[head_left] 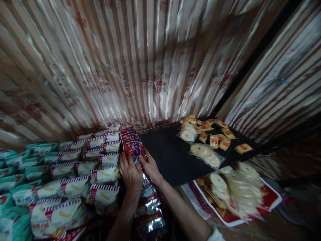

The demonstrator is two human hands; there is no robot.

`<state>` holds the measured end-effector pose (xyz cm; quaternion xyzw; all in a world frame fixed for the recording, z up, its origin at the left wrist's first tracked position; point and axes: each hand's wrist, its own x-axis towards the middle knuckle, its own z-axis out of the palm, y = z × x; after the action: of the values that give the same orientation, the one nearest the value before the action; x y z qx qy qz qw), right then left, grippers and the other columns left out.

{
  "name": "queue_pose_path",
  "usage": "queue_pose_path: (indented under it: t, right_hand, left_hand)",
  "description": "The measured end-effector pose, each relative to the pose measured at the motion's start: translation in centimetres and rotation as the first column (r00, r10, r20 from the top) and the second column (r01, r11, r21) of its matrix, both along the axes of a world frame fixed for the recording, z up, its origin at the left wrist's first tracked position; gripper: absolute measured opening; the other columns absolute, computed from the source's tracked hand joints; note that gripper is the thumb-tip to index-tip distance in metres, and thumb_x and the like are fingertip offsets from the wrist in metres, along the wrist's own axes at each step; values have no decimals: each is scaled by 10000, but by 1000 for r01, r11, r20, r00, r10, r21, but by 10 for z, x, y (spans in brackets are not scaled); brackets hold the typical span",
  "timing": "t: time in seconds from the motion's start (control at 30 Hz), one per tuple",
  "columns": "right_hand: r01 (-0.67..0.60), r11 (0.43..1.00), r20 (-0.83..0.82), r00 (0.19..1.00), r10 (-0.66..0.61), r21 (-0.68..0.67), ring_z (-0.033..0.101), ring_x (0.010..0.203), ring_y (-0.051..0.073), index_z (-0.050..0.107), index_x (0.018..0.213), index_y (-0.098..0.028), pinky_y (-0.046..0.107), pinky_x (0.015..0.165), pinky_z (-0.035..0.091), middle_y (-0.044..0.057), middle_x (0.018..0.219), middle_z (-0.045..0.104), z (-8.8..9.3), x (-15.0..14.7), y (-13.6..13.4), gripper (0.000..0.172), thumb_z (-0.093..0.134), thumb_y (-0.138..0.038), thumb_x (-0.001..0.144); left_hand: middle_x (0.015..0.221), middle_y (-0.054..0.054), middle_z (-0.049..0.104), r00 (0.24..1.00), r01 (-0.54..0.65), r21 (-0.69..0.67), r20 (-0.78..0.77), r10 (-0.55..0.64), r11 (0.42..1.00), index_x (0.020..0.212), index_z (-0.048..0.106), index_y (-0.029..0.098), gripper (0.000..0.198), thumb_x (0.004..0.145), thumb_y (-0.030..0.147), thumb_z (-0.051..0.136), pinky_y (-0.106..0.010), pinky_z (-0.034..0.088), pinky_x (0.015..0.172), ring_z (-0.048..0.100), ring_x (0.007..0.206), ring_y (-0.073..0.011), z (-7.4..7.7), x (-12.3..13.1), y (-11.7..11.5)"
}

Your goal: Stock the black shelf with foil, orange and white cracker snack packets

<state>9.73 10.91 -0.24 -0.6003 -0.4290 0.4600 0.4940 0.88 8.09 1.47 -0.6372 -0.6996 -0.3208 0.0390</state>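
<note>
Both my hands rest side by side on a row of red snack packets [132,142] that runs away from me on a dark shelf [170,157]. My left hand [130,174] lies on the near end of the row, fingers curled over a packet's edge. My right hand [149,166] presses on the same packet from the right, fingertips at its corner. Below my wrists lie more foil-backed packets [149,207], silver side up.
White packets with red-and-blue striped edges [75,174] fill the left, green packets [15,174] beyond them. Small yellow packets [215,134] and bagged round cakes [203,152] sit at the back right. A red-rimmed box of round cakes [238,190] stands right. Striped foil sheeting [140,60] forms the wall.
</note>
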Motion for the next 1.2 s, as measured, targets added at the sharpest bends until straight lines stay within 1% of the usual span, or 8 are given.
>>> queue_pose_path:
  t: [0.1, 0.17, 0.3, 0.43, 0.57, 0.73, 0.93, 1.2]
  right_hand:
    - [3, 1000, -6, 1000, -3, 19, 530, 1158, 243, 459, 1325, -216, 382, 1017, 384, 68, 1218, 609, -1, 1, 0, 660, 588, -493, 740]
    - [12, 999, -8, 1000, -12, 30, 505, 1189, 244, 467, 1318, -211, 384, 1036, 362, 72, 1250, 587, -2, 3, 0, 655, 578, -510, 746]
    - [9, 999, -20, 1000, -8, 42, 468, 1226, 238, 516, 1276, -206, 386, 1064, 324, 74, 1279, 565, -4, 8, 4, 623, 551, -551, 758]
    - [13, 999, -70, 998, -10, 44, 459, 1235, 231, 566, 1224, -217, 375, 1076, 306, 66, 1276, 569, -8, 12, 9, 605, 522, -600, 757]
    - [11, 1000, -116, 993, -8, 20, 448, 1247, 229, 574, 1218, -200, 377, 1087, 287, 80, 1291, 555, -13, 19, 15, 656, 449, -661, 769]
    - [-27, 999, -112, 993, 31, 30, 393, 1291, 212, 544, 1250, -180, 369, 1113, 228, 86, 1344, 501, -18, 27, 18, 753, 365, -726, 763]
    - [-77, 996, -197, 977, 85, 51, 434, 1260, 194, 556, 1236, -212, 353, 1095, 261, 58, 1313, 538, -26, 21, 14, 708, 315, -712, 797]
    - [-86, 995, -185, 978, 95, 57, 451, 1244, 189, 543, 1251, -193, 329, 1083, 278, 65, 1296, 553, -22, 15, 9, 735, 283, -715, 804]
  left_hand:
    - [1377, -200, 415, 996, 54, 22, -71, -52, 998, 1209, 543, 68, 398, 868, 228, 415, -487, 310, 1030, 289, 1318, -335, 8, 7, 2]
    - [1350, -174, 466, 990, 91, 0, -111, -91, 996, 1169, 586, 84, 374, 879, 235, 405, -483, 309, 1036, 287, 1322, -336, 13, 10, 5]
    - [1356, -140, 475, 978, 113, -53, -170, -120, 992, 1206, 571, 115, 386, 887, 251, 399, -479, 305, 1046, 261, 1338, -335, 18, 15, 14]
    - [1361, -120, 475, 971, 126, -92, -195, -142, 988, 1256, 535, 174, 407, 877, 276, 426, -483, 284, 1060, 259, 1342, -331, 16, 17, 23]
    - [1363, -116, 472, 968, 135, -104, -200, -154, 985, 1266, 527, 219, 436, 846, 325, 482, -497, 245, 1077, 251, 1344, -343, 12, 17, 28]
    - [1348, -145, 481, 966, 105, -114, -226, -129, 988, 1272, 522, 185, 461, 834, 318, 476, -525, 232, 1074, 300, 1318, -356, 9, 18, 28]
    - [1340, -133, 491, 970, 96, -110, -211, -118, 989, 1275, 519, 179, 488, 813, 335, 489, -537, 247, 1063, 313, 1305, -362, 7, 19, 27]
    - [1344, -127, 483, 977, 114, -75, -172, -125, 991, 1266, 525, 185, 484, 804, 325, 491, -547, 238, 1065, 299, 1314, -349, 2, 16, 26]
